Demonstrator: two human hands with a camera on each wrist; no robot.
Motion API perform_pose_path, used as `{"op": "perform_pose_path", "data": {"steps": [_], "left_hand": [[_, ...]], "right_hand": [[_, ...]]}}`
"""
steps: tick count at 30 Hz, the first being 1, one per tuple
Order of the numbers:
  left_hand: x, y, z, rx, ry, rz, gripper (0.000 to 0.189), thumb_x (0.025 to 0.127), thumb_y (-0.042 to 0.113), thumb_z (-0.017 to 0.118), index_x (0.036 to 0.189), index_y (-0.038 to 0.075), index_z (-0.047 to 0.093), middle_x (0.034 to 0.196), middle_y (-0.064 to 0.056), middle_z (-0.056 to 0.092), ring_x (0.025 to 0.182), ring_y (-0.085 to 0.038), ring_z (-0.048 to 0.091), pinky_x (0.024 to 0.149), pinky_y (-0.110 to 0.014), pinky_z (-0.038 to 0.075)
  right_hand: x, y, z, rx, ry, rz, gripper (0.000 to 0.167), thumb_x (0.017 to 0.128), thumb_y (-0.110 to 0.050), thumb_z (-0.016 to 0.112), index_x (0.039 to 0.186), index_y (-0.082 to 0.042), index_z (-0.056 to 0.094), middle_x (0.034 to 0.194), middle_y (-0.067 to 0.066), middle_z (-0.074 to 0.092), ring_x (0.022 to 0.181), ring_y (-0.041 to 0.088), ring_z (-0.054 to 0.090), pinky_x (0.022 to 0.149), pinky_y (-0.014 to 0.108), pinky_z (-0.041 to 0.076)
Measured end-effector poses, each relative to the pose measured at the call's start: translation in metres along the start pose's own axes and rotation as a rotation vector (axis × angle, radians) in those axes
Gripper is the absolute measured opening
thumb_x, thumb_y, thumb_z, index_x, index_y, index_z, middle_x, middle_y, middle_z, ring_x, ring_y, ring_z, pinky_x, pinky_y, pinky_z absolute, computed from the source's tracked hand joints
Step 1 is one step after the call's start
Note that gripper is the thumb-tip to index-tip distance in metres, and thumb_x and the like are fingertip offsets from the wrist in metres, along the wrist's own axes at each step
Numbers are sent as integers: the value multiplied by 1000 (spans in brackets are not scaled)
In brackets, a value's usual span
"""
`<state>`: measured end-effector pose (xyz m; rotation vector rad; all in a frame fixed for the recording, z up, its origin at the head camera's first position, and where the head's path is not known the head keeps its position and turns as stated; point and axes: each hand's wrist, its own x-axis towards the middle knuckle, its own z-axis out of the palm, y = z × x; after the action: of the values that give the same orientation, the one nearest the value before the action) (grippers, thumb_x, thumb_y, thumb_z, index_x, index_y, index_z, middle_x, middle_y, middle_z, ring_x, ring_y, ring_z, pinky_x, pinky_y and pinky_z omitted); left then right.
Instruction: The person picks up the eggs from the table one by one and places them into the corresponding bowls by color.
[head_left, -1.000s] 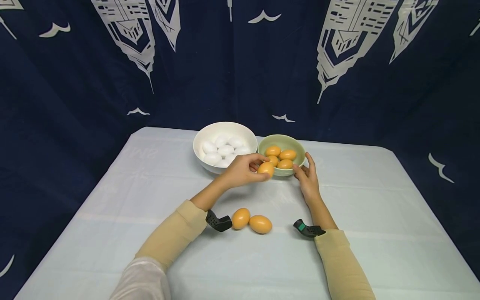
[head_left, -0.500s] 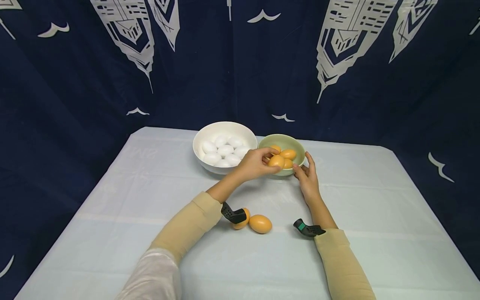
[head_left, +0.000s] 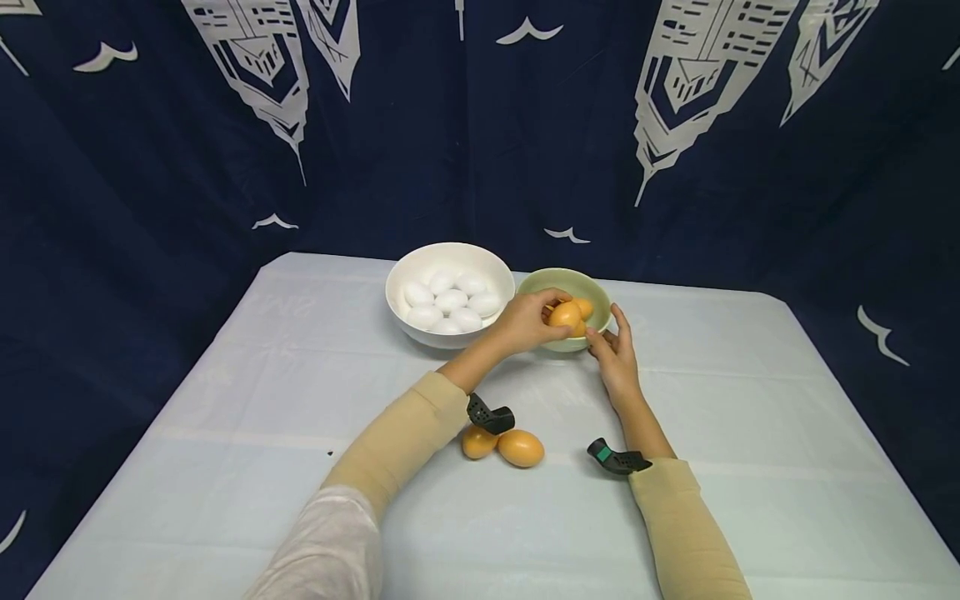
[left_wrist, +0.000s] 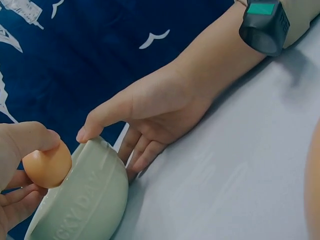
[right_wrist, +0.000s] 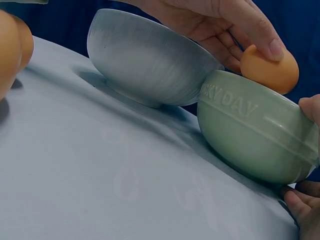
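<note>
My left hand pinches a brown egg between thumb and fingers, at the green bowl. In the right wrist view that egg is just above the bowl's rim. Other brown eggs lie inside the bowl, partly hidden by the hand. My right hand holds the bowl's right side; the left wrist view shows its thumb on the rim and its fingers low against the outer wall. Raised lettering marks the green bowl.
Touching or close to the green bowl on its left stands a larger white bowl with several white eggs. Two brown eggs lie on the white-covered table below the left wrist. A dark patterned curtain hangs behind.
My left hand has moved right with the brown egg, from the green bowl's near left edge to over the eggs in it. The right hand stays on the bowl.
</note>
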<state>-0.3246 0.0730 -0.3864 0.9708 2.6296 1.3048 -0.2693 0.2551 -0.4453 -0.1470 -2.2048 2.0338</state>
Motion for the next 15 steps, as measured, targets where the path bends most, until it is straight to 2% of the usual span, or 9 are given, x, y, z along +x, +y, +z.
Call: {"op": "perform_pose_path", "data": {"steps": [4,6,11,15], "left_hand": [[2,0,-2,25,-12,7,49,85,19,77,130,8,60,118,-5,65,99,-13,63,85,-17,49],[3,1,-3,71,-14,15,48,85,19,76,130,8,60,118,-4,65,100,-12,62,87,-18,48],[3,2,-5,187,-33,14,47,86,20,74,130,8,60,117,-2,66,101,-13,59,90,-21,45],[6,-1,-4,207,-61,16,46,88,20,72,130,7,60,118,-4,66,100,-15,59,90,-23,45]], "right_hand": [[-8,-12,3,-9,-9,-4,69,103,-19,49,158,-17,8,143,28,40,118,20,47,105,39,39],[-10,-14,4,-10,-9,-6,69,103,-19,49,158,-17,8,143,29,39,117,19,47,106,39,39],[-10,-14,4,-19,-9,-5,70,103,-19,50,158,-17,7,144,30,38,117,19,48,104,37,41],[-7,-11,3,-10,-9,-1,70,103,-19,50,158,-17,7,144,29,39,118,21,48,104,36,41]]}}
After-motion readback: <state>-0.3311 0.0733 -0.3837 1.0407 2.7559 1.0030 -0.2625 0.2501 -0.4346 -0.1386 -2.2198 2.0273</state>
